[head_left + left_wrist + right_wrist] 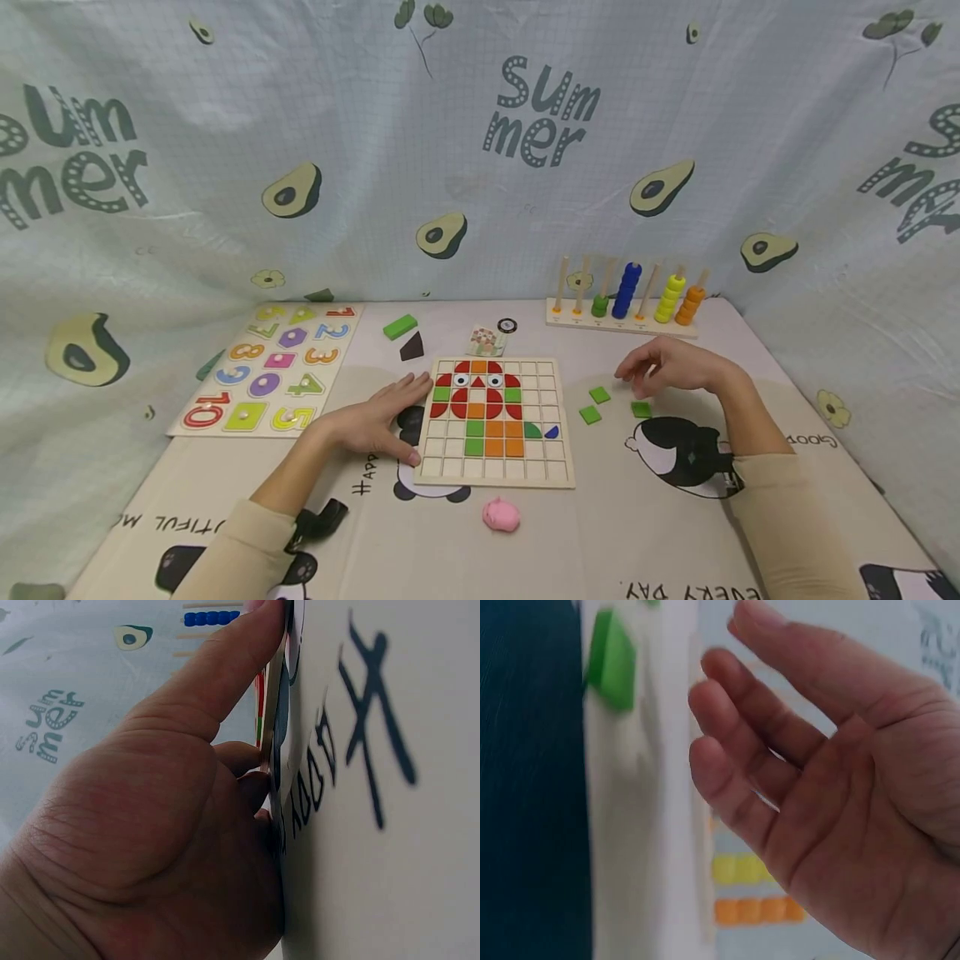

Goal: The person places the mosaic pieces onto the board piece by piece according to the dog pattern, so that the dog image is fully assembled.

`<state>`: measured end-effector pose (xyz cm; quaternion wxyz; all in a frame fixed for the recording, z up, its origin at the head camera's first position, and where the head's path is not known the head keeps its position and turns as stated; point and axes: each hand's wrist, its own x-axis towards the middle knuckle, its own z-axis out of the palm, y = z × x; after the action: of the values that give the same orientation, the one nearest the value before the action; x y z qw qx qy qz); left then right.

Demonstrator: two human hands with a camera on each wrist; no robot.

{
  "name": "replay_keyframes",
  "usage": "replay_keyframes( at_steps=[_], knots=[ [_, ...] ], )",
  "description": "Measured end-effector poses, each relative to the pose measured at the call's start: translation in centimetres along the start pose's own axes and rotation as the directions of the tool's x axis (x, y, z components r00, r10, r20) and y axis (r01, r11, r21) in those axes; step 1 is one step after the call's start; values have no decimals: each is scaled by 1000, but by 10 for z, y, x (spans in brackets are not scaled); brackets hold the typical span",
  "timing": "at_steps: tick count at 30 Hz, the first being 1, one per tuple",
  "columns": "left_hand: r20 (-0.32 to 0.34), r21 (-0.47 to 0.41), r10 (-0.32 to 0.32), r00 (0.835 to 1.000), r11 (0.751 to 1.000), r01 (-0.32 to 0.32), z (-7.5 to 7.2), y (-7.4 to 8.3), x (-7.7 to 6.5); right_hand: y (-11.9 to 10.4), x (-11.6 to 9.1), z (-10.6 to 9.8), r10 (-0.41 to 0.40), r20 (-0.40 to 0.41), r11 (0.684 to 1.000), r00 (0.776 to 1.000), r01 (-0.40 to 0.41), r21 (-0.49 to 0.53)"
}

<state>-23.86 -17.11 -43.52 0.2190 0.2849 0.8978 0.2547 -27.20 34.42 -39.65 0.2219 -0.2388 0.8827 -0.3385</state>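
My left hand [367, 421] rests at the left edge of a wooden grid board [557, 475], its thumb and fingertips right at the rim. Red, green and orange tiles form an owl-like picture on the board, with a small blue piece [552, 432] at the right. My right hand [675, 367] hovers over the table right of the board, fingers loosely bent and holding nothing. Below its fingertips lies a green square tile [641, 409], also visible in the right wrist view as a green tile [612, 660]. Two more green tiles [599, 395] lie between it and the board.
A number puzzle board [341, 333] lies at the left. Behind the grid board are a green block [401, 327], a dark block [412, 347], a picture card [487, 342] and a round token [507, 325]. A bead stand [622, 323] stands back right; a pink figure [501, 515] sits in front.
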Motion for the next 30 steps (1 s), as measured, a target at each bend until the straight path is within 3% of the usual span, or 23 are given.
replay_keyframes(
  at_steps=[5,8,18,30],
  knots=[
    [4,6,1,1000,1000,-1,0,1,0,21,-6,1,-7,127,988,992,-13,154],
    [5,5,4,1000,1000,-4,-1,1,0,27,-5,3,-33,169,983,985,1,185],
    [3,7,2,1000,1000,-2,0,2,-1,24,0,8,-27,186,990,982,0,142],
    [0,16,-1,1000,1000,1,0,1,0,16,4,8,-24,129,995,991,11,100]
  ],
)
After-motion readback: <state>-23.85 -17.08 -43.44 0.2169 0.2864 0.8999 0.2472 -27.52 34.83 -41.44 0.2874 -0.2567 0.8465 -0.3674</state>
